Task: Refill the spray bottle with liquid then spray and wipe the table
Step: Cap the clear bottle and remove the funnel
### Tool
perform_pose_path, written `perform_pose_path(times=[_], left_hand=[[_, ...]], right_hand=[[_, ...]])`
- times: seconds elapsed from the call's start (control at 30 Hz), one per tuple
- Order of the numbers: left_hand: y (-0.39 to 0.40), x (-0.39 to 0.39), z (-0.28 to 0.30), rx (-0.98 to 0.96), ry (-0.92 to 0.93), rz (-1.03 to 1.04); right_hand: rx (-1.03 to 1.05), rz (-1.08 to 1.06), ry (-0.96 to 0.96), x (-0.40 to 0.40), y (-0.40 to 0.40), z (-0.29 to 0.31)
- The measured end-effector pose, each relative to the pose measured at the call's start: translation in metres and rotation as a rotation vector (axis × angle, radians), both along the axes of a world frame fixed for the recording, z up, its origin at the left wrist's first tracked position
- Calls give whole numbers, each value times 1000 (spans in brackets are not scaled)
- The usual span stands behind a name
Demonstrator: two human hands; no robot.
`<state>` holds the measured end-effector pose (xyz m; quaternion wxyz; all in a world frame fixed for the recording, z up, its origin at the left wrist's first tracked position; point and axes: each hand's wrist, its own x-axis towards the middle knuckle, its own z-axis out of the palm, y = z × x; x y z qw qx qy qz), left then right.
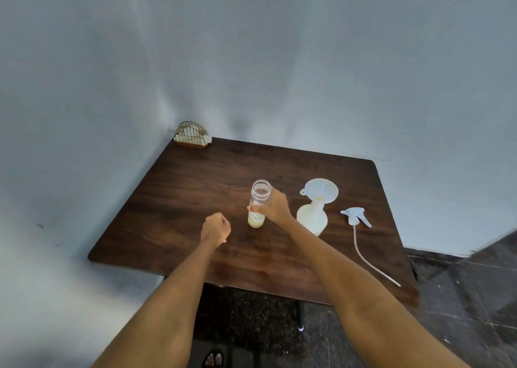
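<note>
A clear plastic bottle (259,197) stands upright and uncapped on the dark wooden table (195,177), with a little yellowish liquid at its bottom. My right hand (275,206) grips it around the middle. To its right stands the white spray bottle (312,219), holding pale yellow liquid, with a white funnel (320,190) in its neck. The spray trigger head (355,216) lies on the table further right, its long tube (369,261) trailing toward the near edge. My left hand (215,229) hovers in a loose fist left of the clear bottle, holding nothing that I can see.
A gold wire napkin holder (192,137) with white napkins sits at the far left corner against the wall. The table is pushed into a grey wall corner. Dark tiled floor (461,297) lies to the right and below, with a sandalled foot (213,359) under the near edge.
</note>
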<state>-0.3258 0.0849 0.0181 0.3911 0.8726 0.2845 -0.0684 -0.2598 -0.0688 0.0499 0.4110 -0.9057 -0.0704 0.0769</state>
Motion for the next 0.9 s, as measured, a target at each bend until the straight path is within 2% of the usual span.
perform_pose_path(times=[0.17, 0.33, 0.5, 0.63, 0.73, 0.83, 0.9], left_hand=[[34, 14, -17, 102, 82, -142], [48, 29, -31, 142, 149, -271], [42, 35, -42, 200, 180, -452], [33, 30, -50, 309, 124, -470], [28, 27, -53, 297, 103, -441], [23, 26, -49, 192, 66, -351], [19, 22, -46, 217, 69, -356]], right_hand=[[8, -125, 41, 18, 23, -16], [41, -159, 45, 24, 25, -14], [-4, -109, 184, 13, 15, -17], [-64, -305, 183, -12, 6, -41], [-81, -404, 163, -27, -2, -52], [-111, -400, 155, -36, -9, -51], [-123, -354, 175, -41, -9, -50]])
